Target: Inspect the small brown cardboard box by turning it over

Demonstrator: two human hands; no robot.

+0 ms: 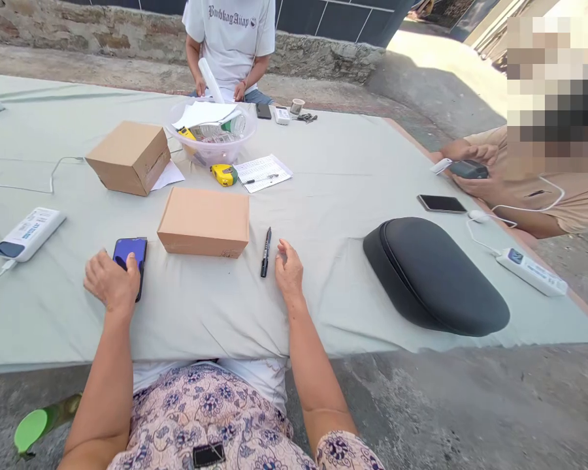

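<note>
— Where is your left grip (110, 279)?
— Lying slack over a dark phone (136, 246), thumb across its lit screen, clasping nothing. The phone is flat on the cloth-covered worktop (333, 215).
— And your right grip (289, 269)?
— Loosely curled, empty, just right of a black marker (266, 253).
— Anything between?
— A closed cardboard box (203, 219), a little farther from me.
— How would these handle?
— I judge the phone stiff, slick and breakable, safest by its long edges; the marker light, pinched mid-barrel; the box firm but dentable, held by both ends. Its weight I cannot tell.
</note>
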